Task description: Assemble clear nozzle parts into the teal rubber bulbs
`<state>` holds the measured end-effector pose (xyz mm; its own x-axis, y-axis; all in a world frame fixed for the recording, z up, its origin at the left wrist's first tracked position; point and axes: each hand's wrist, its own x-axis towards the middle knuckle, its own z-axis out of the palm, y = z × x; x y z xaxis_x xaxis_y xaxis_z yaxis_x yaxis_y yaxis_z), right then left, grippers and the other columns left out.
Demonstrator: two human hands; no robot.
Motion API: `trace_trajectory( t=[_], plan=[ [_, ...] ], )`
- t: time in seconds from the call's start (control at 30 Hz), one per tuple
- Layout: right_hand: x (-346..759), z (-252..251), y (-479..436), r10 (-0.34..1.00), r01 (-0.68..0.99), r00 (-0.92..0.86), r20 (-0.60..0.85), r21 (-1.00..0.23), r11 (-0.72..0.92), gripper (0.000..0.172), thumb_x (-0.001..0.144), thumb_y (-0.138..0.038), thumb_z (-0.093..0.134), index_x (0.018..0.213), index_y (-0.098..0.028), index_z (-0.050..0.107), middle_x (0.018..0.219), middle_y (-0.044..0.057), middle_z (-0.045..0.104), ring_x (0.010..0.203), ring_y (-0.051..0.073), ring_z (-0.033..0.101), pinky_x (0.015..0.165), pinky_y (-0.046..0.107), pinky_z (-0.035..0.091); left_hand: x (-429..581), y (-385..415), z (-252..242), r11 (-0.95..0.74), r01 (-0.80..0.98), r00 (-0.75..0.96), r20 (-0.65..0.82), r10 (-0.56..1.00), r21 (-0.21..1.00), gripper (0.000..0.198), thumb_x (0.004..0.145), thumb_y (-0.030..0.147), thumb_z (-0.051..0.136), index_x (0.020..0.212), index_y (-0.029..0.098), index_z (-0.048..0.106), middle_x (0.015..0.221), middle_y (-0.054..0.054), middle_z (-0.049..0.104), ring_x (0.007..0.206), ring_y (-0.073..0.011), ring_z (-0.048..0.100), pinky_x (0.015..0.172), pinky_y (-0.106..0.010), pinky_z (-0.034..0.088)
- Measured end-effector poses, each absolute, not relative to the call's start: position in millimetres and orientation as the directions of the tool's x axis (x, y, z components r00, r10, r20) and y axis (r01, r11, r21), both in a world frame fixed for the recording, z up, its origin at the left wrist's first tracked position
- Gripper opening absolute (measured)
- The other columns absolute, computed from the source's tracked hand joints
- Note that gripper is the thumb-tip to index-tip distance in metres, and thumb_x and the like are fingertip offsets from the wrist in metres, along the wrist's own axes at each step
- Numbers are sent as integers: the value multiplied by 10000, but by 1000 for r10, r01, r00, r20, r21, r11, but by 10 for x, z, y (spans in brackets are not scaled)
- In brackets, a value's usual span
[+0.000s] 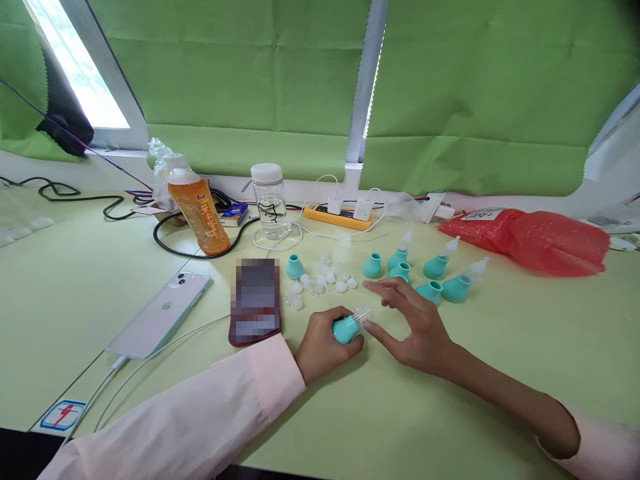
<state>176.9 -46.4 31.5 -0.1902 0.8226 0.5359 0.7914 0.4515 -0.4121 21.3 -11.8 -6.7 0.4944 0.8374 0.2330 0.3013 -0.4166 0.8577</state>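
Observation:
My left hand (323,350) grips a teal nasal aspirator bulb (345,330), tilted with its mouth to the right. A clear plastic part (363,315) sits at that mouth. Beside it my right hand (423,327) is open, thumb and fingers spread apart. The thumb tip is close to the clear part; I cannot tell if they touch. Small white translucent pieces (320,280) lie scattered beyond my left hand, next to an upright teal bulb (295,267). Behind my right hand stand several more bulbs, some without tips (373,265), others with clear nozzles (457,287).
On the left lie a red-cased phone (255,307) and a pale phone (163,313) on a charging cable. An orange drink bottle (200,217), a clear water bottle (270,207) and a yellow power strip (337,217) stand along the back. A red plastic bag (530,240) lies at right.

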Motion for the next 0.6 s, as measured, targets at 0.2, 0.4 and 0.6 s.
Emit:
trace_trajectory(
  t=[0.2, 0.4, 0.6],
  plan=[
    [1833, 355, -454, 559, 688, -646, 519, 78, 722, 332, 737, -85, 495, 982, -297, 567, 1160, 74, 411, 1078, 269, 335, 799, 452, 388, 210, -78, -98, -354, 223, 501, 204, 841, 908, 139, 582, 141, 518, 717, 118, 545, 582, 24, 473, 524, -86, 409, 483, -181, 339],
    [1839, 337, -452, 478, 616, -696, 535, 106, 780, 190, 746, -89, 521, 862, -223, 591, 964, 55, 521, 967, 211, 393, 784, 378, 414, 212, -106, -74, -421, 264, 552, 222, 804, 867, 211, 580, 137, 507, 779, 123, 576, 601, 16, 511, 534, -93, 414, 489, -184, 337],
    [1813, 360, -458, 397, 595, -672, 625, 136, 792, 136, 732, -53, 532, 780, -174, 574, 817, 45, 548, 832, 184, 439, 775, 390, 420, 211, -109, -71, -431, 278, 550, 226, 804, 858, 165, 587, 143, 520, 740, 127, 581, 587, 24, 501, 532, -85, 400, 503, -180, 341]
  ],
)
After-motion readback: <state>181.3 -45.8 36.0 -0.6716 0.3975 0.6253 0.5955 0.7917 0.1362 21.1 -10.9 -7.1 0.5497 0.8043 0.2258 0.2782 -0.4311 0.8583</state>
